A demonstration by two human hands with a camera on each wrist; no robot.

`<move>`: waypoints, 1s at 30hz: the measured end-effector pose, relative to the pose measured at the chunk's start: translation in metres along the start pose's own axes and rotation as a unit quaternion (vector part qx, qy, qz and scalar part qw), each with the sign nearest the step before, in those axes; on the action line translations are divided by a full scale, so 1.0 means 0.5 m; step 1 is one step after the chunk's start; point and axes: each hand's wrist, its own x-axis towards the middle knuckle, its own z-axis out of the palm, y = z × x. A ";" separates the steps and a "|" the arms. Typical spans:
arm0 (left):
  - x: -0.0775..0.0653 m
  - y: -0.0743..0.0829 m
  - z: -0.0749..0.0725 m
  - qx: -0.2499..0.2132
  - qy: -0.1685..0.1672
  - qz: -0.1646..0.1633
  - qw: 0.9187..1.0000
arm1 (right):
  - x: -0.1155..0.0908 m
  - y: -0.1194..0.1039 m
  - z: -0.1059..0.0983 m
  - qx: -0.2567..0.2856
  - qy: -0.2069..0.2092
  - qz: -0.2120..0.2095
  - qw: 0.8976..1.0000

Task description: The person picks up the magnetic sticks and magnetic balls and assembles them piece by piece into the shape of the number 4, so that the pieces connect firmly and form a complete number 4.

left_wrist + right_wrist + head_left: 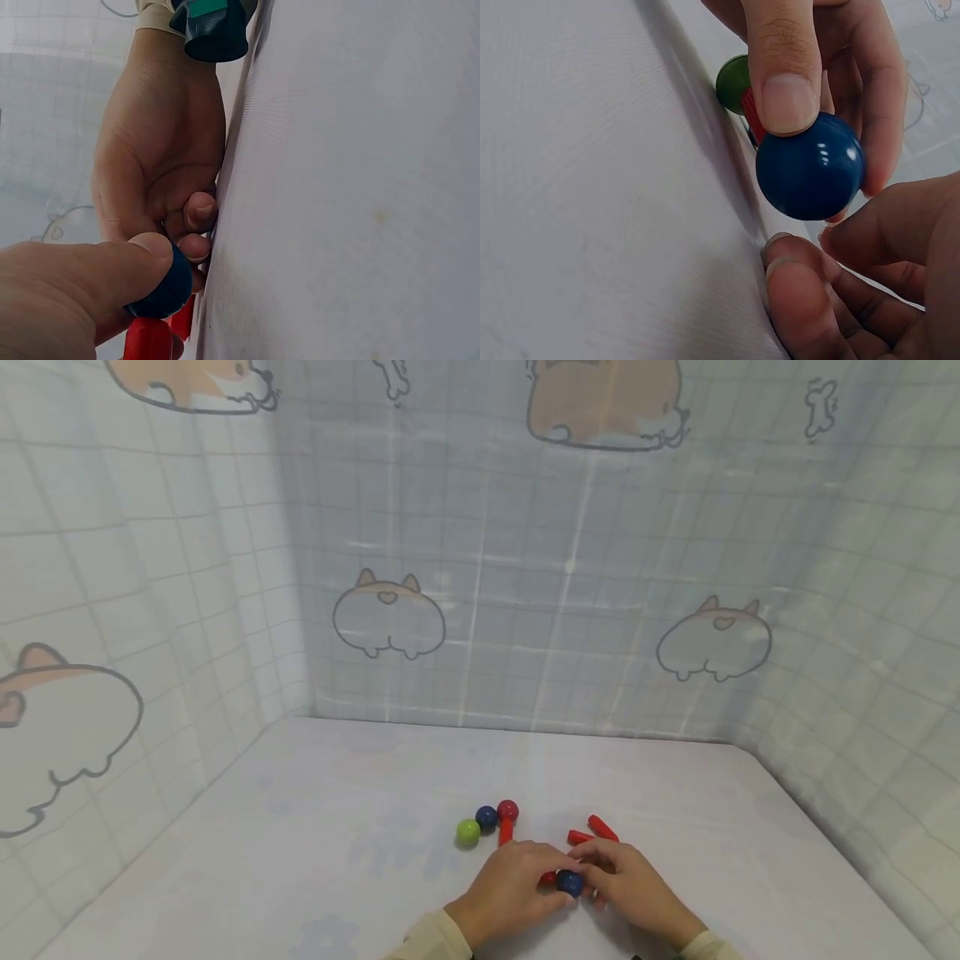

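Note:
My left hand [517, 885] pinches a glossy dark blue ball [810, 169], with the thumb across its near side. A red stick [147, 341] meets the ball in the left wrist view; whether it is fixed in the ball I cannot tell. Just right of the ball is my right hand [633, 885], its fingers loosely bent around no visible object. Its fingertips [799, 296] lie close to the ball, low over the table.
Beyond my left hand are a lime green ball [468, 832], a second blue ball [486, 817] and a red ball [507, 811] at the end of a red stick [506, 832]. Two red sticks [602, 827] lie behind my right hand. Patterned curtains [525, 610] surround the white table [300, 827].

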 end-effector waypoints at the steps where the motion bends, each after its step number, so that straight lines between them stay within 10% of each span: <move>1: 0.000 0.000 0.000 0.001 -0.002 -0.002 1.000 | 0.000 0.000 0.000 -0.002 0.000 0.000 1.000; 30: -0.006 -0.005 0.001 0.011 0.035 0.050 0.998 | -0.009 -0.011 0.002 0.007 -0.047 -0.019 0.999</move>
